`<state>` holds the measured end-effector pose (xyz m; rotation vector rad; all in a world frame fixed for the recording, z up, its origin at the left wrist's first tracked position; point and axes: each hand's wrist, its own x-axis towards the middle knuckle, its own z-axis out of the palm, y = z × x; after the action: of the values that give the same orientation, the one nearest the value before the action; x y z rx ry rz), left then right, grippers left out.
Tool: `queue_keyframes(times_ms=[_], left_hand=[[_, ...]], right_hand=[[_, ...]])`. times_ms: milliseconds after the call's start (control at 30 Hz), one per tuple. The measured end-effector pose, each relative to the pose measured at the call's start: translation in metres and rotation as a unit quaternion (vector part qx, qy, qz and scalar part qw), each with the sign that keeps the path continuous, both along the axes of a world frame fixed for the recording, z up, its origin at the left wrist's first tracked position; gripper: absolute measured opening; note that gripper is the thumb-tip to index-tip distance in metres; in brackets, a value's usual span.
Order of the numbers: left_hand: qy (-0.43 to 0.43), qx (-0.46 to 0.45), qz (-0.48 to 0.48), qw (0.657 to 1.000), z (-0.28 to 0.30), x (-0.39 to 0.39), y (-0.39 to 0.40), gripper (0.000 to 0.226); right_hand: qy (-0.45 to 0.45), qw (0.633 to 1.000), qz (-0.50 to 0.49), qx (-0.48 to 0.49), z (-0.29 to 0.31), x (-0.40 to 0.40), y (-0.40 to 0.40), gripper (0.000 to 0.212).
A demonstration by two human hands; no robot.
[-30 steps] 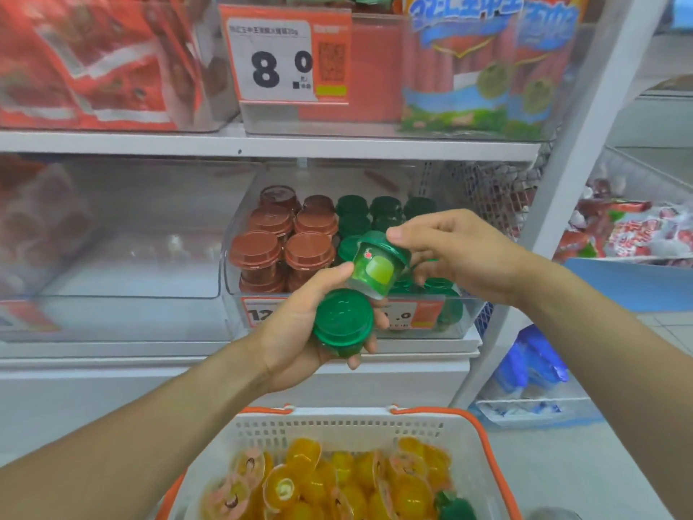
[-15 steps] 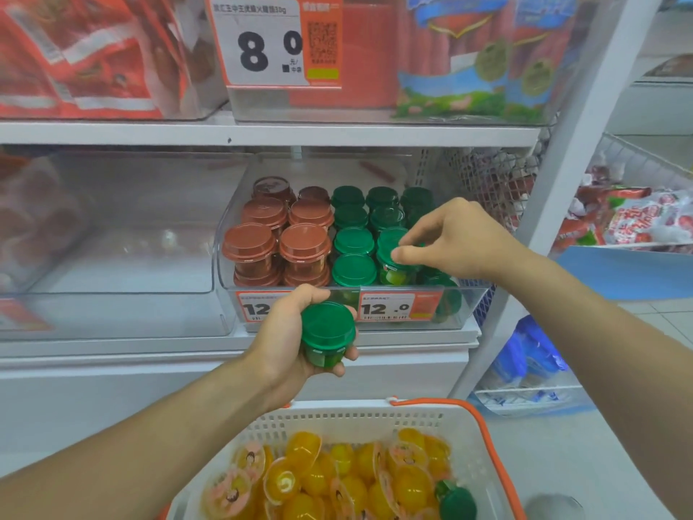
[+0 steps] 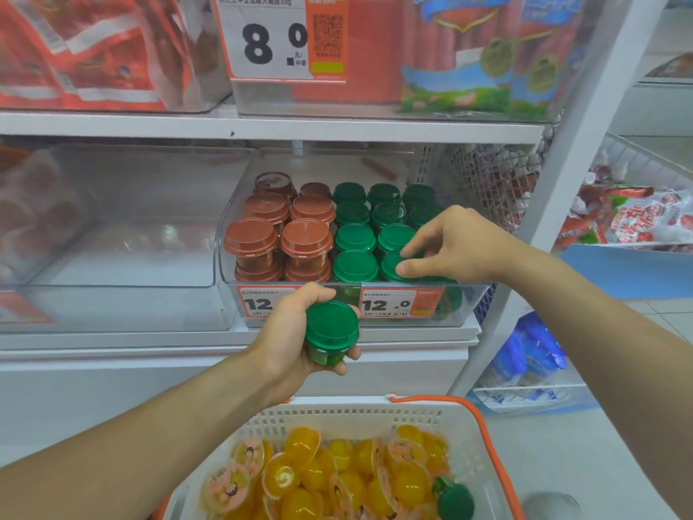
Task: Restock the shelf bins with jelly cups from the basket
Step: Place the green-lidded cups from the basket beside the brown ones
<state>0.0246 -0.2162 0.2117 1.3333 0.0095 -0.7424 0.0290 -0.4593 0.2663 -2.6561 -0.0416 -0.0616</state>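
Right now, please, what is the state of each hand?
Left hand: grips a green-lidded jelly cup.
Right hand: fingertips pinch the lid of a green cup in the bin.

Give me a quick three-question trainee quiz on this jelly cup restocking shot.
1. True or false: the left hand grips a green-lidded cup.
2. The right hand touches a cup with which lid colour: A brown, B green, C yellow?
3. What colour are most jellies in the basket?

Key: 1 true; 2 B; 3 yellow-orange.
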Motion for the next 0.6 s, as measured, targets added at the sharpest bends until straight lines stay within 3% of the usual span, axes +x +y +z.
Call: queue_keyframes(times_ms=[167, 367, 467, 533, 600], left_hand=[[0.009, -0.008, -0.004, 1.000, 0.000, -0.001, -0.001, 0.041], [0.050, -0.085, -0.030, 0.995, -0.001, -0.001, -0.002, 0.050], [0.063, -0.129, -0.058, 0.988, 0.003, -0.003, -0.004, 0.054], [0.066, -0.151, -0.071, 0.984, 0.005, -0.004, -0.005, 0.055], [0.062, -0.165, -0.078, 0.981, 0.006, -0.006, -0.006, 0.055]], right_hand=[[0.027, 1.000, 0.000, 0.006, 0.002, 0.000, -0.001, 0.025], [0.017, 1.000, -0.009, -0.020, -0.002, 0.001, -0.002, 0.016], [-0.029, 0.998, -0.004, -0.051, 0.007, -0.006, 0.006, 0.016], [-0.063, 0.998, 0.010, -0.001, 0.018, -0.011, 0.018, 0.019], [-0.020, 0.995, 0.050, 0.087, 0.028, -0.016, 0.031, 0.028]])
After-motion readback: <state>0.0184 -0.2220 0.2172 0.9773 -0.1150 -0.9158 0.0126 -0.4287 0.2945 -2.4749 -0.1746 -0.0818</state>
